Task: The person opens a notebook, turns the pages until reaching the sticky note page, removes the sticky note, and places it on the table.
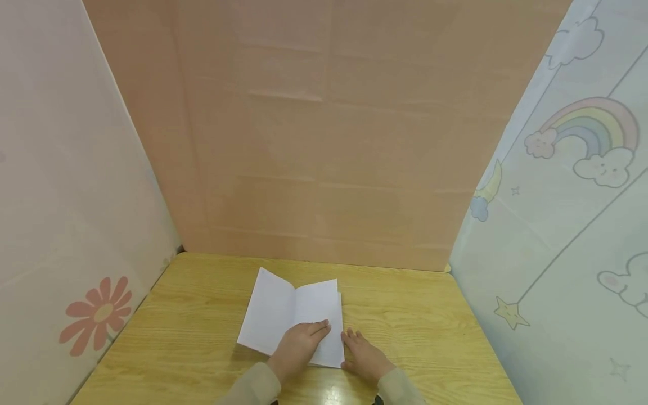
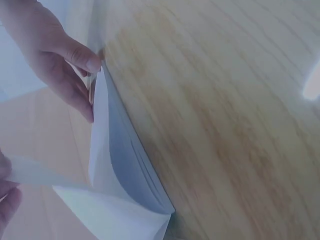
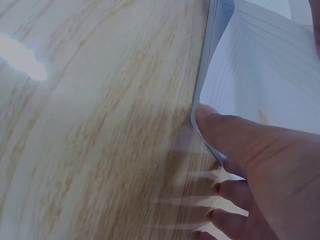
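Note:
An open notebook (image 1: 268, 309) with white pages lies on the table, its pages spread to the left and right. Over the lower part of the right-hand page reaches my left hand (image 1: 298, 344). In the left wrist view its fingertips (image 2: 9, 205) hold the edge of a raised page (image 2: 107, 212); its thumb is hidden in the head view. At the notebook's lower right corner is my right hand (image 1: 367, 357). Its thumb (image 3: 225, 127) presses on the corner of the lined pages, and the other fingers curl beside and below the edge.
The wood-grain table (image 1: 430, 326) extends on both sides of the notebook. An orange-brown sheet (image 1: 324, 140) stands behind it. Pale printed panels flank it, one with a red flower (image 1: 96, 315), the other with a rainbow (image 1: 592, 121). Light glares on the tabletop near the front.

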Tool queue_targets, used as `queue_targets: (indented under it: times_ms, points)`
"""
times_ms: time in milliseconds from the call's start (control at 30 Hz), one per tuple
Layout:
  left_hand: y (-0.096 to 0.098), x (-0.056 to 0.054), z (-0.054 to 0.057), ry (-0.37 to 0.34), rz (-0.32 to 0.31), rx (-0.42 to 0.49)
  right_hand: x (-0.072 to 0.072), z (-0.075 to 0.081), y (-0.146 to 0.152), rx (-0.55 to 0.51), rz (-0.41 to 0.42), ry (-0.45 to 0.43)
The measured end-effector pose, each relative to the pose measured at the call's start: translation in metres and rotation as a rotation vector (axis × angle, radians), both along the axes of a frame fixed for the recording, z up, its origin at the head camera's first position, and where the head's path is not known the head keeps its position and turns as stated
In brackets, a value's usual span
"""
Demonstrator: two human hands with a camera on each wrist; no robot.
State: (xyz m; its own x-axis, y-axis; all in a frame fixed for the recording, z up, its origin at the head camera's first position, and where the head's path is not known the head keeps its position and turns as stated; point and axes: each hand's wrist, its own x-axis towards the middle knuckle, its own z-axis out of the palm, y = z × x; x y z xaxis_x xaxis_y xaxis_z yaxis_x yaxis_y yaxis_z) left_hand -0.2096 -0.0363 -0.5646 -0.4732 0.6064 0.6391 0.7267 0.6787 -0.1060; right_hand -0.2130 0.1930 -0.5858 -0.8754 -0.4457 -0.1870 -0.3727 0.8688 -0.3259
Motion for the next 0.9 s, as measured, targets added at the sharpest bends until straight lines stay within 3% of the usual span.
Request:
queue_targets:
  times_ms: [133,400,633,767,900]
  points:
    - [-0.006,0.000,0.002,0.041,-0.047,0.067,0.000,0.000,0.001,-0.002,0.002,-0.006]
    - [-0.024,0.001,0.011,0.133,-0.075,0.079,0.001,0.002,0.001,0.006,0.004,0.011]
    - [-0.051,0.004,0.020,0.171,-0.038,0.092,0.002,0.003,0.000,-0.002,0.001,-0.008]
    - [-0.067,0.007,0.020,0.158,-0.011,0.098,0.002,0.002,0.001,0.005,0.010,0.003]
    - [-0.080,0.006,0.016,0.181,0.062,0.085,0.003,0.003,0.000,0.000,0.012,0.001]
